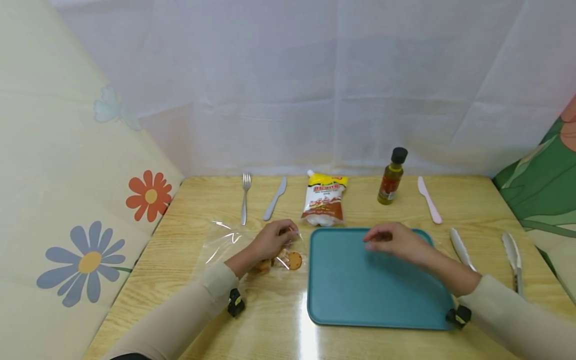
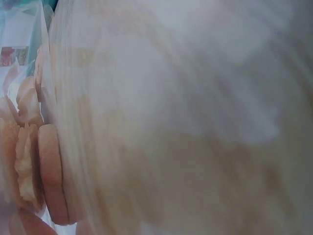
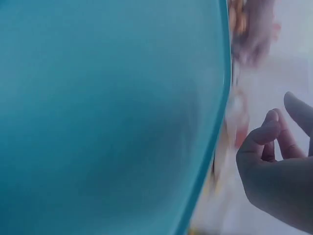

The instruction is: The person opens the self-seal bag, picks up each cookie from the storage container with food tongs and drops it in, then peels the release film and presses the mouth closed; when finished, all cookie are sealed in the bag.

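Left hand (image 1: 271,240) pinching clear bag (image 1: 252,245) of cookies (image 1: 294,260) on surface (image 1: 189,280), left of tray (image 1: 342,305). Right hand (image 1: 396,241) over tray, grip loosely curled, empty. Beyond: pouch (image 1: 324,205), bottle (image 1: 392,177).

Left hand (image 1: 272,239), centre-left of frame, pinches a clear plastic bag (image 1: 234,245) of cookies (image 1: 294,260). Right hand (image 1: 396,240), fingers loosely curled, holds nothing above a teal tray (image 1: 360,295). Along the table's far edge: fork (image 1: 245,197), knife (image 1: 275,198), sauce pouch (image 1: 324,202), bottle (image 1: 392,177).
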Demonstrator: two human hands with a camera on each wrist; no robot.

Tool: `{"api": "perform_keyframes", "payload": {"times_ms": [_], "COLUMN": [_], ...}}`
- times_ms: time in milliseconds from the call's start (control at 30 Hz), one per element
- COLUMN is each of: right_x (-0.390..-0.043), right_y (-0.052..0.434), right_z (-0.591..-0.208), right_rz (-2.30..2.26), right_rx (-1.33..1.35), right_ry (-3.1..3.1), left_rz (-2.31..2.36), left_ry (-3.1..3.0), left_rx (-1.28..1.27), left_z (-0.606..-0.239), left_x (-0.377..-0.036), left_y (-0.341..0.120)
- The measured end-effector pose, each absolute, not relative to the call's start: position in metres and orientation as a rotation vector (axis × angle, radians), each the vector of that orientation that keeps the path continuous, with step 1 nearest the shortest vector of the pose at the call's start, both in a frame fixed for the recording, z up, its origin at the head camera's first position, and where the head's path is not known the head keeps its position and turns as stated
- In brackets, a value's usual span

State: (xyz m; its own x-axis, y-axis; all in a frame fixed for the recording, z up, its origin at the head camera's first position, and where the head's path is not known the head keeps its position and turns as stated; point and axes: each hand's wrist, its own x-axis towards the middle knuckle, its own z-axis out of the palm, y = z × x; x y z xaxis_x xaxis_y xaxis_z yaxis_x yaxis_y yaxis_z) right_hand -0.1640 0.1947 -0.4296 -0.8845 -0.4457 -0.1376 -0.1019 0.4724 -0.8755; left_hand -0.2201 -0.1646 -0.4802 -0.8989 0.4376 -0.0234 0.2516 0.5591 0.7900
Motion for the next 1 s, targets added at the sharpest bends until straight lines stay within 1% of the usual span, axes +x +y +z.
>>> {"api": "perform_keyframes", "payload": {"times_ms": [300, 467, 767, 1000], "right_x": [-0.155, -0.156, -0.154, -0.156], "right_y": [0.115, 0.085, 0.053, 0.037], "right_z": [-0.45, -0.455, -0.46, -0.466], "right_rz": [-1.443, -1.518, -1.578, -1.538], "right_rx": [-0.542, -0.448, -0.295, -0.264], "right_ry": [2.048, 1.772, 1.402, 1.365], "left_rz": [1.256, 1.267, 1.292, 1.327], "left_ry": [2.573, 2.575, 2.567, 2.558], "left_rx": [0.571, 0.603, 0.602, 0.6], "left_z": [-0.481, -0.48, -0.479, -0.478], "left_x": [-0.22, -0.22, -0.22, -0.219], "left_y": [-0.165, -0.165, -0.164, -0.164]}}
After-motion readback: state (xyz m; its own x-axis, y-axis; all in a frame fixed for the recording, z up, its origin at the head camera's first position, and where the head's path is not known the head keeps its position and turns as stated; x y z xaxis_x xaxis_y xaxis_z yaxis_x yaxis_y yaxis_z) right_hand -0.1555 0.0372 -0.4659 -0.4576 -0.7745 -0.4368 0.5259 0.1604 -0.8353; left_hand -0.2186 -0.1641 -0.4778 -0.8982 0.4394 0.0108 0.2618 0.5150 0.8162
